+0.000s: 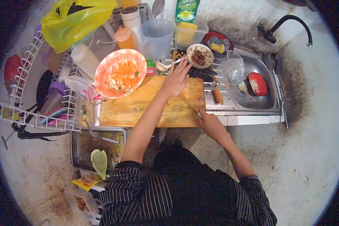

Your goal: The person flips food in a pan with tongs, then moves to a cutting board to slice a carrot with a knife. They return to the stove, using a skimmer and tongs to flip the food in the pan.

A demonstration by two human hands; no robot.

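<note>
My right hand [213, 128] is closed round the handle of a kitchen knife [188, 105], whose blade slants across the wooden cutting board [120, 113]. My left hand [176, 81] reaches over the board's far edge, fingers stretched out, their tips right at the rim of a small patterned bowl [190, 49] of brown round lumps. Beside those fingers lies a metal spoon [161, 67]. A few orange bits show on the board near the blade. At the board's left end, a large orange-pink bowl [101, 71] holds shredded orange and pale vegetables.
Right of the board is a steel sink [258, 104] with a red-and-white container [257, 84], under a black faucet [290, 19]. A carrot piece [217, 96] lies on the drainboard. A white dish rack [22, 122] stands left; bottles and a blue pitcher [156, 41] line the back.
</note>
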